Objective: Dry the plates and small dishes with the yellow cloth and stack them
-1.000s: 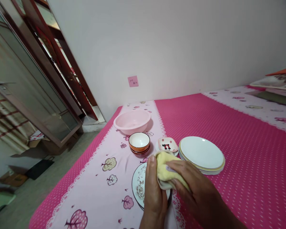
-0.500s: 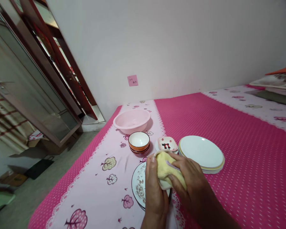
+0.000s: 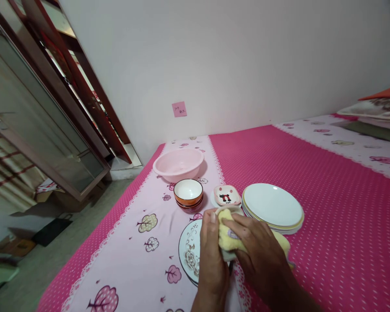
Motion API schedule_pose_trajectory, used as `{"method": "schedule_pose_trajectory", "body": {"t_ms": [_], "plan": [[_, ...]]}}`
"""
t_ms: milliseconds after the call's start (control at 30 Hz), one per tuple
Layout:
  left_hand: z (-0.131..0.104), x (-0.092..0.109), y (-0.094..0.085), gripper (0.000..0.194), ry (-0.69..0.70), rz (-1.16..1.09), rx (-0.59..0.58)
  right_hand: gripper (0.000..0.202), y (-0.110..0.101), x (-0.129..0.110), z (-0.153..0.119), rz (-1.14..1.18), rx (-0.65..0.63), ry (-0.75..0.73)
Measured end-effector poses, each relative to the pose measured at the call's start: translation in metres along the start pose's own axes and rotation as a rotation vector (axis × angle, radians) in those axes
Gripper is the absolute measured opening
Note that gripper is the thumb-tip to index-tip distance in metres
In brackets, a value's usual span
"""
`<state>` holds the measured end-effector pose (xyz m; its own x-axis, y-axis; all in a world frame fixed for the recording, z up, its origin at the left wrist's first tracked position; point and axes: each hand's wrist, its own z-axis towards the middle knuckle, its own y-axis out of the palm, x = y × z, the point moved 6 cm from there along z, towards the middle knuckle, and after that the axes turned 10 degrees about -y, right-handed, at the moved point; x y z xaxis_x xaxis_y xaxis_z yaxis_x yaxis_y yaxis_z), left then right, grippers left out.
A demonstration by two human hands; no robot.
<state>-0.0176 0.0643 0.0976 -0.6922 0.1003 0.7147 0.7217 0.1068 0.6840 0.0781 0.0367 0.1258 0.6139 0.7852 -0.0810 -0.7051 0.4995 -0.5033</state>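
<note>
My left hand (image 3: 212, 255) grips the left side of a small white dish (image 3: 228, 256), which is mostly hidden between both hands. My right hand (image 3: 258, 255) presses a yellow cloth (image 3: 228, 237) into that dish; a fold of the cloth sticks out past the hand on the right. Both hands hover over a white plate with a dark floral pattern (image 3: 187, 250) that lies on the pink tree-print runner (image 3: 143, 251).
Behind the hands stand a stack of gold-rimmed white plates (image 3: 273, 207), a small square cat dish (image 3: 226, 196), stacked orange bowls (image 3: 188, 194) and a pink basin (image 3: 178, 162). The pink dotted bedspread (image 3: 328, 216) stretches right to pillows (image 3: 373, 110). A glass door (image 3: 35, 130) stands at left.
My right hand has slid the cloth lower and toward me over the dish; a fold of cloth now shows at the right of the hand. My left hand has barely moved.
</note>
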Motion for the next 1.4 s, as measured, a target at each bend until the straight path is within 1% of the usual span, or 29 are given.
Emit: {"method": "schedule_pose_trajectory", "body": {"t_ms": [100, 233, 300, 400, 533, 600, 700, 767, 833, 933, 1000, 1067, 1133, 1200, 1267, 1333, 1400], "plan": [[-0.003, 0.003, 0.006, 0.024, 0.059, 0.1, -0.031, 0.037, -0.001, 0.006, 0.001, -0.035, 0.009, 0.023], [-0.003, 0.005, 0.005, 0.029, 0.078, 0.223, -0.008, 0.034, -0.001, 0.009, 0.002, -0.077, -0.002, 0.0], [-0.004, 0.007, 0.004, 0.031, 0.093, 0.263, 0.011, 0.035, 0.0, 0.011, 0.001, -0.09, -0.027, 0.005], [-0.004, 0.009, 0.003, 0.033, 0.098, 0.249, 0.032, 0.038, 0.004, 0.014, -0.001, -0.098, -0.079, 0.032], [-0.006, 0.012, 0.005, 0.034, 0.117, 0.316, 0.031, 0.031, 0.006, 0.015, -0.003, -0.119, -0.151, 0.068], [-0.007, 0.013, 0.006, 0.035, 0.133, 0.347, 0.029, 0.027, 0.005, 0.013, -0.003, -0.15, -0.175, 0.036], [-0.007, 0.013, 0.006, 0.034, 0.142, 0.348, 0.04, 0.027, 0.005, 0.01, -0.002, -0.161, -0.217, -0.027], [-0.006, 0.013, 0.005, 0.034, 0.139, 0.342, 0.042, 0.029, 0.003, 0.009, -0.001, -0.091, -0.236, -0.009], [-0.005, 0.013, 0.003, 0.034, 0.142, 0.303, 0.036, 0.026, -0.002, 0.011, 0.002, 0.058, -0.234, 0.055], [0.0, 0.009, -0.002, 0.037, 0.097, 0.111, 0.03, 0.016, -0.016, 0.013, 0.013, 0.325, -0.219, 0.15], [0.002, 0.004, -0.006, 0.04, 0.035, -0.023, 0.038, 0.016, -0.026, 0.016, 0.02, 0.399, -0.207, 0.184], [0.004, 0.001, -0.007, 0.039, 0.003, -0.085, 0.028, 0.018, -0.034, 0.018, 0.023, 0.346, -0.155, 0.168], [0.005, -0.002, -0.007, 0.038, 0.013, -0.078, 0.003, 0.021, -0.036, 0.018, 0.022, 0.23, -0.109, 0.111], [0.005, -0.003, -0.005, 0.037, 0.041, -0.033, -0.027, 0.026, -0.031, 0.014, 0.019, 0.137, -0.106, 0.044], [0.004, -0.004, -0.003, 0.037, 0.071, 0.03, -0.037, 0.03, -0.023, 0.011, 0.014, 0.087, -0.13, 0.022], [0.001, -0.004, 0.001, 0.037, 0.09, 0.087, -0.056, 0.029, -0.017, 0.01, 0.009, 0.054, -0.14, 0.056], [-0.001, -0.005, 0.005, 0.037, 0.097, 0.134, -0.078, 0.027, -0.013, 0.012, 0.005, 0.023, -0.151, 0.137]]}}
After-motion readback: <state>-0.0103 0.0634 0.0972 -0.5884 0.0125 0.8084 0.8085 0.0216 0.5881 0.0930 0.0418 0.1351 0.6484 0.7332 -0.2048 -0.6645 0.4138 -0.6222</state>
